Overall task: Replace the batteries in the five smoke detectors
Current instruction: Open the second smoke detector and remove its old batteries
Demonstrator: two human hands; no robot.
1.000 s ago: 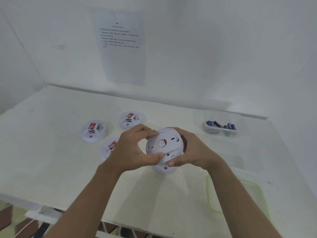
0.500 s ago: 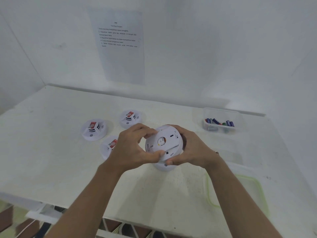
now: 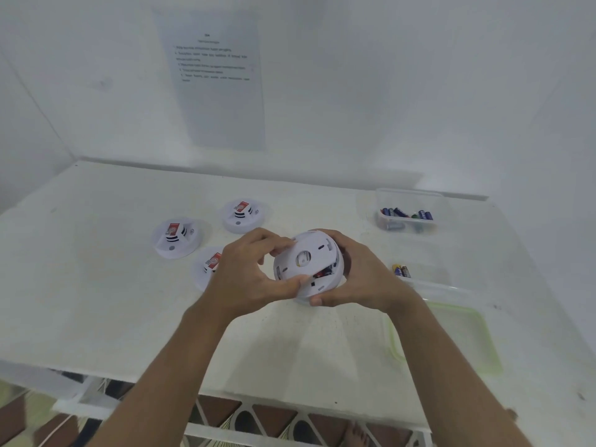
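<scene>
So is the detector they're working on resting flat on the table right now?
No, the smoke detector is held tilted above the table, gripped between the left hand and right hand.

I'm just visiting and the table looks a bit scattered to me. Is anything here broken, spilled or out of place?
Nothing looks damaged or spilled. The detector held in both hands has its back cover part open, with its insides showing. That fits a battery change. Three other detectors sit flat on the table, and loose batteries lie by the clear container.

Matt white plastic smoke detector (image 3: pixel 306 262), clear glossy plastic tub (image 3: pixel 411 196), matt speckled table (image 3: pixel 96 285), paper sheet (image 3: pixel 216 79)
</scene>
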